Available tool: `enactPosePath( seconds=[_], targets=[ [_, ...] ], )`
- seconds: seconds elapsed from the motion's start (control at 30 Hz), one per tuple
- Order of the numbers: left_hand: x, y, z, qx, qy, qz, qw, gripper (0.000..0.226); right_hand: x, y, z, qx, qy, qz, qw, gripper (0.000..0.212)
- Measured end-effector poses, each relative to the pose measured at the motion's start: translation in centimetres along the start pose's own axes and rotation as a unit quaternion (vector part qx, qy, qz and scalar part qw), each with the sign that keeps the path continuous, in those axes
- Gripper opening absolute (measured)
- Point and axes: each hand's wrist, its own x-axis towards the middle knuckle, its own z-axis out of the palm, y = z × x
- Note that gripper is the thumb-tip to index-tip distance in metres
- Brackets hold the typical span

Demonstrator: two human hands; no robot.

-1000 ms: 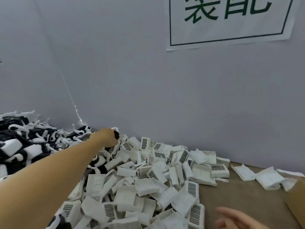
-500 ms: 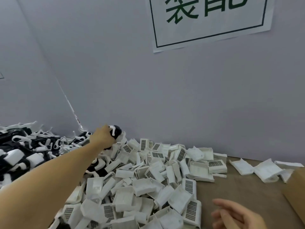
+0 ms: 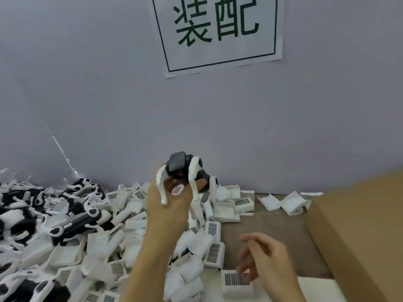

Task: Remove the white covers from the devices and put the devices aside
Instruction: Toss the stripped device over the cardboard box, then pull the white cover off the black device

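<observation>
My left hand lifts one device above the heap.

At nine o'clock lies the pile of black-and-white devices; my left hand grips a black device at its twelve o'clock, white cover seemingly attached, over loose white covers. My right hand hangs slack at five o'clock, cardboard box at three.

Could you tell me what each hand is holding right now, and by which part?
The left hand grips a black-and-white device from below, around its underside. The right hand holds nothing.
</observation>
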Motion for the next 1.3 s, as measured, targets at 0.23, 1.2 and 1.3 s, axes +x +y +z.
enactPosePath(
  seconds=[0.23, 1.2, 1.3],
  targets=[
    [-6.9, -5.8, 5.1, -0.007, -0.014, -0.007, 1.000, 0.054, 0.6, -0.5, -0.9, 0.040, -0.017, 0.041, 0.998, 0.052],
    [-5.6, -9.6, 6.7, -0.272, -0.128, -0.420, 0.856, 0.044, 1.4, 1.1, -0.6, -0.110, -0.002, -0.162, 0.981, 0.055],
    [-5.6, -9.8, 6.9, -0.254, -0.077, -0.353, 0.897, 0.035, 1.6, 1.1, -0.5, -0.168, 0.054, -0.188, 0.966, 0.041]
  ],
)
